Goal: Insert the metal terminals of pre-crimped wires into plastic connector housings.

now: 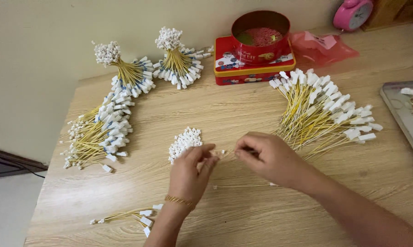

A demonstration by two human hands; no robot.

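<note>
Two bare hands met over the pale wood-grain tabletop (243,114), head view only. The left hand (188,171), gold bracelet at the wrist, had thumb and forefinger pinched shut on something small and white; the right hand (266,158) was pinched likewise, fingertips facing the left. Between them ran a thin yellow wire with white end connector (224,152), long axis roughly left to right, level with the table. Both hands were on it; neither was clearer as nearer.

Taking the red round tin on its flat red box (257,45) as landmark:
- fan of yellow wires with white tags (323,110), just below-right of it
- small heap of white connectors (184,142), below-left, touching the left fingers
- tied bundles (124,82), far left
- one loose wire (243,185), under the hands.
</note>
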